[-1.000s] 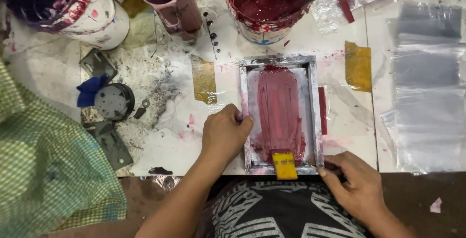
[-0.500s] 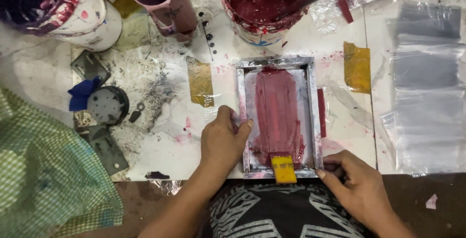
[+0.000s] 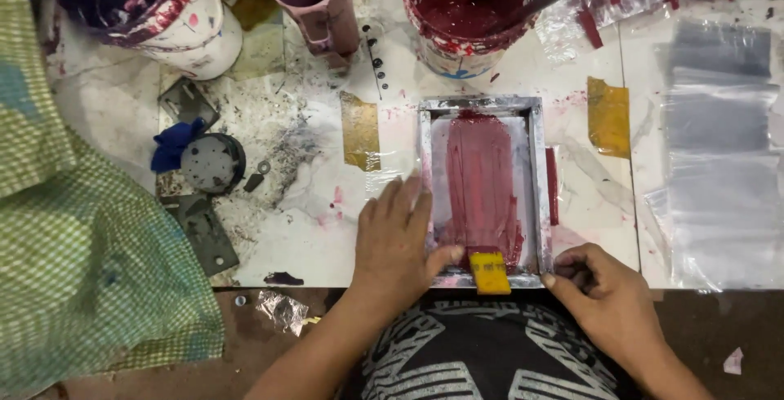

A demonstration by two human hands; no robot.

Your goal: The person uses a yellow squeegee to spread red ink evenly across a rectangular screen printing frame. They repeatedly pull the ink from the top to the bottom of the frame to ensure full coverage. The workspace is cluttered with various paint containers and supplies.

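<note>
Overhead view of a small screen-printing frame (image 3: 482,192) lying flat on a paint-stained white table (image 3: 310,220), its mesh coated with a broad band of red ink. The left hand (image 3: 398,241) lies palm down against the frame's left rail, fingers extended forward and slightly spread, thumb reaching rightward along the near rail until its tip sits just beside a small yellow squeegee (image 3: 490,273); the hand presses flat and grips nothing. The squeegee rests across the near rail of the frame, between the two hands. The right hand (image 3: 608,302) is curled at the frame's near right corner, knuckles bent and fingertips turned toward the rail; whether it pinches the corner or merely rests against it cannot be told from this angle. Both forearms enter from the bottom edge, on either side of a black printed shirt (image 3: 482,351). Beyond the left hand's fingertips stands a bucket of red ink (image 3: 474,8) with a stirring tool in it. Right of the right hand lie clear plastic bags (image 3: 719,171). Well to the left of the left hand lies a green checked cloth (image 3: 82,269).
</note>
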